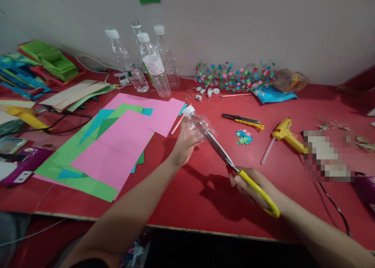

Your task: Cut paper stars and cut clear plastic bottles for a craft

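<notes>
My left hand [185, 145] is closed around the top part of a clear plastic bottle [200, 125] with a white cap [189, 111], tilted above the table. In my right hand [249, 186] is a pair of scissors [221, 152] with yellow handles. The blade tips reach the bottle's edge beside my left fingers; whether they are around the plastic is hard to see. Just beyond lie a yellow utility knife [244, 121] and a small heap of paper stars [243, 137].
Clear bottles [154, 67] stand by the wall. Coloured paper sheets [117, 143] spread to the left. A star-covered clear bottle [234, 76] lies at the back, and a yellow glue gun [285, 133] rests on the right of the red table [181, 197], its cord trailing to the front.
</notes>
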The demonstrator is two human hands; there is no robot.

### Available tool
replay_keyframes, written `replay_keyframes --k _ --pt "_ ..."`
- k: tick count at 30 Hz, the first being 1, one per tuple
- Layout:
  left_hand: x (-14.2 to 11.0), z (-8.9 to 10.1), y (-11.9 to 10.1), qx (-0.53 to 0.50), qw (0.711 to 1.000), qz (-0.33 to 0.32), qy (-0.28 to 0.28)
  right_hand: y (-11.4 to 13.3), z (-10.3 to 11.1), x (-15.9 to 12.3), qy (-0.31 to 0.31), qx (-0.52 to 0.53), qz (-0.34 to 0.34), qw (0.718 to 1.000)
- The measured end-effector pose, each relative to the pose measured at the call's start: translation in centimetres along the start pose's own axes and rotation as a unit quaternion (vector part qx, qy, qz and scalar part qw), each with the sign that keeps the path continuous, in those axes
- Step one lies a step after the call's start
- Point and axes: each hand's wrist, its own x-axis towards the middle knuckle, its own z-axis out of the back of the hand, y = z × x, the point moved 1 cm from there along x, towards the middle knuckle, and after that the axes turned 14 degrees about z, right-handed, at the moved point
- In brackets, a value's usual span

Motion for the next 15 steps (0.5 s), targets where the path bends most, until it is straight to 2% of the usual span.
replay_keyframes --k 15 --pt "0.19 0.3 -0.26 0.022 0.999 -0.035 0.025 -0.46 -0.34 0.26 -0.022 -0.071 0.005 0.997"
